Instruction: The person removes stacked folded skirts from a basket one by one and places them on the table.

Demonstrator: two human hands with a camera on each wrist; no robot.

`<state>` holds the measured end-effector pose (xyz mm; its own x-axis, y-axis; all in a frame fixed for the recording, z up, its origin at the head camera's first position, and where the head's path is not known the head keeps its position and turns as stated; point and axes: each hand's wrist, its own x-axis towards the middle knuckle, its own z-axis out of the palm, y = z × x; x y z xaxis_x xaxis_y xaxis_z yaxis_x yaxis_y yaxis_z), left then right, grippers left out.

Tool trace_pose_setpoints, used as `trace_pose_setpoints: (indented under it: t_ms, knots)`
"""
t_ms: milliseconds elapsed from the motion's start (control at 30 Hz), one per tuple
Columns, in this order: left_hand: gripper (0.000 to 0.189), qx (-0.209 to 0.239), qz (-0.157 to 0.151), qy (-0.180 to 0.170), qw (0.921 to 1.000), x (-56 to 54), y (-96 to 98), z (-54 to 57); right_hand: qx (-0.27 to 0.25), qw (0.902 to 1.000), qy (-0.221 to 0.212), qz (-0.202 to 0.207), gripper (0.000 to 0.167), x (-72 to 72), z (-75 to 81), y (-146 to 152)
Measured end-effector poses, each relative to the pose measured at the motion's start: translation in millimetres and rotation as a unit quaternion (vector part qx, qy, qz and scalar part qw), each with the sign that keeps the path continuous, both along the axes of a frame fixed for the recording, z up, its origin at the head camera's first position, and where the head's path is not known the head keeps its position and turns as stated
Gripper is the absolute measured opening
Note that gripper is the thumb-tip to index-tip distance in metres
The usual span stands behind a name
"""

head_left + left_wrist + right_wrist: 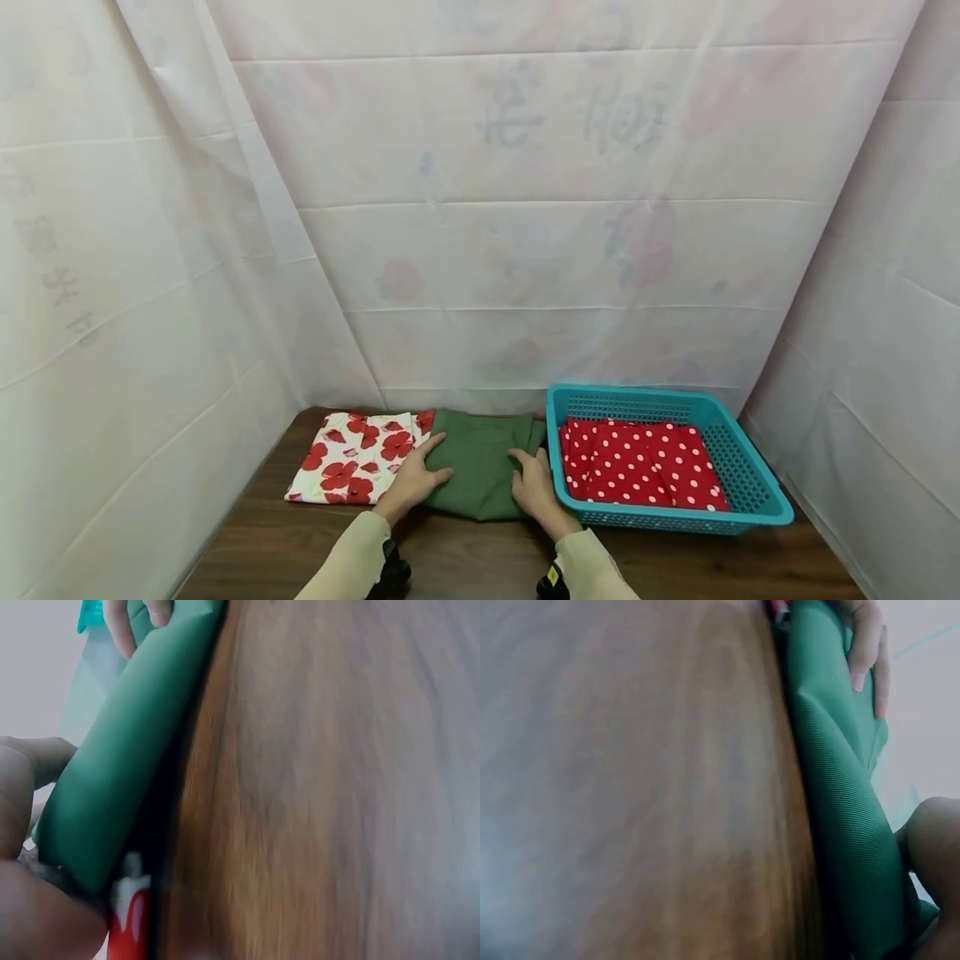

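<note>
A folded green cloth (482, 471) lies on the table. My left hand (411, 477) rests along its left edge, fingers extended toward the back and thumb over the top. At the right edge, my right hand (536, 487) touches the cloth with slightly bent fingers. In the left wrist view the cloth's thick front fold (124, 742) shows; in the right wrist view the fold (840, 780) has a crease. To the left, a folded white cloth with red flowers (360, 458) lies against the green one, partly behind my left hand.
A turquoise plastic basket (761, 492) stands on the right, close to my right hand. In it lies a folded red cloth with white dots (637, 462). The brown wooden table (472, 558) reaches back to white curtains (465, 250), which also hang at both sides.
</note>
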<state>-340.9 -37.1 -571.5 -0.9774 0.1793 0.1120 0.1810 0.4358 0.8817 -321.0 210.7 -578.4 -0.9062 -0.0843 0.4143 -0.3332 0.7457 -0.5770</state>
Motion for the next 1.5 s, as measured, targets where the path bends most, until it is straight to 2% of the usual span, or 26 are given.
trace_pose_setpoints:
  t_ms: [133,300,367,467,567,633,700,800,967,1100,1200,1367,1500]
  knots:
    - [0.074,-0.027,-0.011,0.019,0.9994,6.3,-10.1,4.2,0.016,0.9998,-0.003,0.013,0.035,7.2,0.4,-1.3]
    - [0.076,-0.046,-0.016,0.040,0.9980,9.5,-14.9,7.3,0.029,0.9991,-0.015,0.028,0.039,5.8,3.0,0.3]
    - [0.078,-0.049,-0.019,0.035,0.9980,9.7,-14.4,6.2,0.047,0.9983,-0.020,0.030,0.040,3.5,3.6,1.2]
    - [0.082,-0.037,-0.027,0.007,0.9989,10.7,-13.1,5.3,0.064,0.9972,-0.024,0.030,0.041,-0.6,3.9,2.0]
    - [0.086,-0.029,-0.030,-0.013,0.9990,11.3,-12.5,5.5,0.055,0.9976,-0.030,0.029,0.044,-3.4,4.8,1.9]
    - [0.087,-0.041,-0.028,-0.015,0.9987,11.3,-13.0,5.6,0.042,0.9981,-0.036,0.027,0.046,-2.2,6.1,0.3]
    - [0.087,-0.059,-0.025,-0.008,0.9979,12.2,-13.8,5.4,0.035,0.9980,-0.046,0.024,0.048,1.6,7.9,-2.6]
    - [0.085,-0.090,-0.023,0.021,0.9954,15.9,-15.5,7.1,0.018,0.9973,-0.068,0.018,0.056,9.7,12.4,-8.7]
    - [0.085,-0.118,-0.032,0.077,0.9895,28.0,-19.2,14.4,-0.008,0.9922,-0.123,0.015,0.077,18.6,22.6,-18.0]
    - [0.084,-0.098,-0.057,0.088,0.9897,38.8,-22.3,22.0,-0.003,0.9891,-0.146,0.020,0.086,23.6,28.0,-21.7]
    - [0.084,-0.079,-0.065,0.097,0.9900,44.2,-24.6,29.9,-0.004,0.9886,-0.148,0.027,0.091,28.1,31.9,-22.9]
    - [0.089,-0.066,-0.052,0.123,0.9889,46.9,-28.5,45.3,-0.023,0.9876,-0.148,0.046,0.101,36.9,41.5,-24.1]
    - [0.096,-0.052,-0.050,0.112,0.9911,45.7,-31.0,53.9,-0.038,0.9841,-0.160,0.068,0.105,48.2,51.8,-21.8]
